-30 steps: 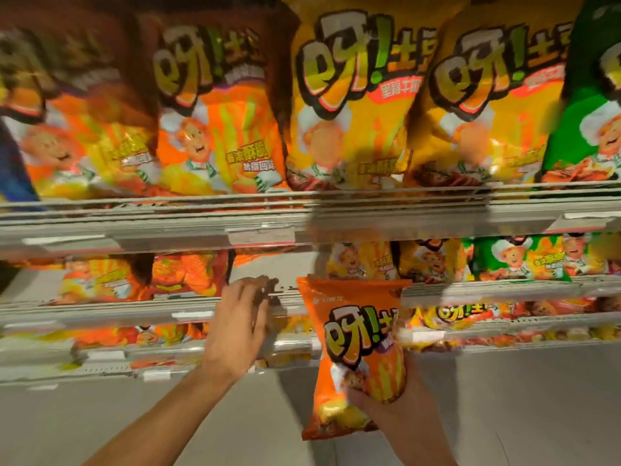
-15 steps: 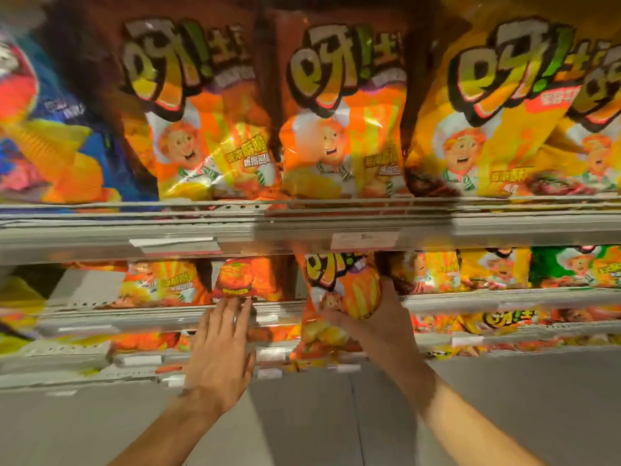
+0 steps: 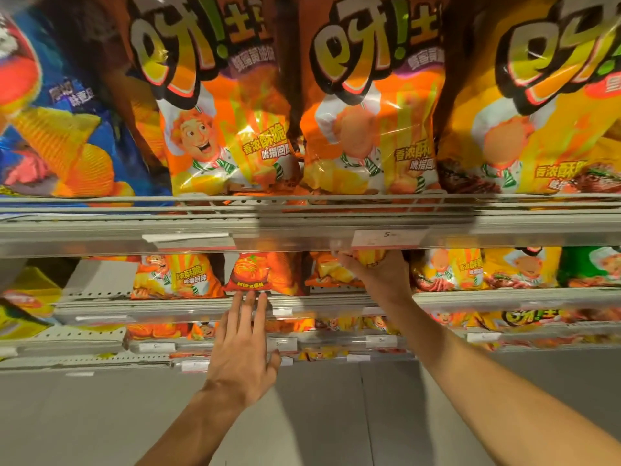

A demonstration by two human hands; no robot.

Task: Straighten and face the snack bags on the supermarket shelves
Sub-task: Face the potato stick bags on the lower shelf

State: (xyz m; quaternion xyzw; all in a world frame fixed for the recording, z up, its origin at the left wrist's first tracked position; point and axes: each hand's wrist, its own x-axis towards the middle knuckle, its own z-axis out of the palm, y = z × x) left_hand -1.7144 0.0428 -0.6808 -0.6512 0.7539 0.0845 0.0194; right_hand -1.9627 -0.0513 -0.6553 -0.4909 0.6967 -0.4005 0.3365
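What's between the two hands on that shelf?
In the head view, a red-orange snack bag stands on the second shelf, between the left hand below it and the right hand, which grips an orange bag.

This is a shop, a supermarket snack aisle. Tiered metal shelves (image 3: 302, 227) run the full width of the view, one above another, each with a clear front strip holding white price tags (image 3: 386, 237); one tag shows a "5". The shelves carry many copies of the same goods standing face-out in rows: large orange snack bags (image 3: 228, 129) with a cartoon chef and Chinese lettering, yellow bags (image 3: 537, 129) of the same brand beside them, blue bags (image 3: 60, 129) at the left, and smaller bags (image 3: 178, 275) of the same brand on the lower shelves. A plain grey floor (image 3: 336, 415) lies below.
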